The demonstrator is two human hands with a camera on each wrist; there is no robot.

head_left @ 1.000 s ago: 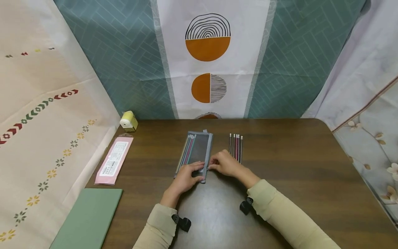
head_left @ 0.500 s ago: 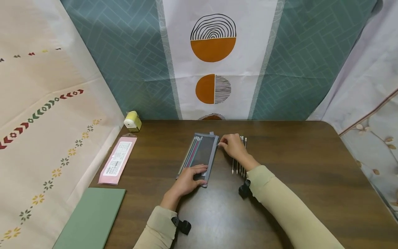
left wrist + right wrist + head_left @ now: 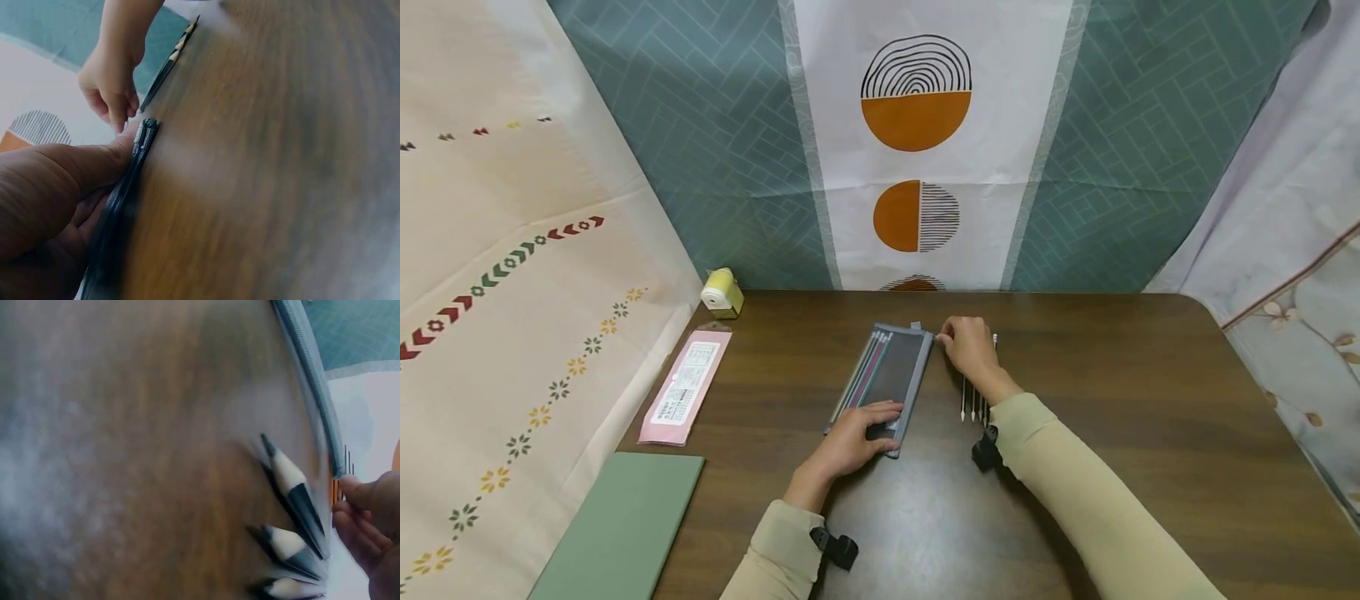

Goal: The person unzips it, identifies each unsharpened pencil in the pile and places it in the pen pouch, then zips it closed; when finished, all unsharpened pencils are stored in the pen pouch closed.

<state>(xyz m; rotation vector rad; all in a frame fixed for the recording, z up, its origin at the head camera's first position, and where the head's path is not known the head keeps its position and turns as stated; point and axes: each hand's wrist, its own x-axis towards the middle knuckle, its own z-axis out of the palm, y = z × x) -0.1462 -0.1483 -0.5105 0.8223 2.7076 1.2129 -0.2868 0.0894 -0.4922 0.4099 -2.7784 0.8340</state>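
Note:
A grey see-through zippered pencil pouch (image 3: 895,367) lies on the table, several pencils (image 3: 863,367) visible inside along its left side. My left hand (image 3: 850,437) rests on the pouch's near end, fingers fairly straight and thumb near the corner. In the left wrist view, that thumb (image 3: 94,164) lies along the dark zipper edge (image 3: 119,194). At the far right corner, my right hand (image 3: 970,350) pinches the small zipper pull (image 3: 939,337). In the right wrist view, the zipper (image 3: 312,381) runs up to these fingertips. Under the right hand lie several sharpened dark pencils (image 3: 300,500), partly hidden.
Toward the left stand a yellow and white pencil sharpener (image 3: 722,293) and a pink labelled packet (image 3: 685,387). A green board (image 3: 621,521) lies at the near left. Patterned cloth (image 3: 737,150) hangs behind the wooden table (image 3: 1075,383).
My right hand has moved away from me along the zipper edge, from near the left hand to the pouch's far corner. My left hand stays on the near end. The head view has shifted slightly.

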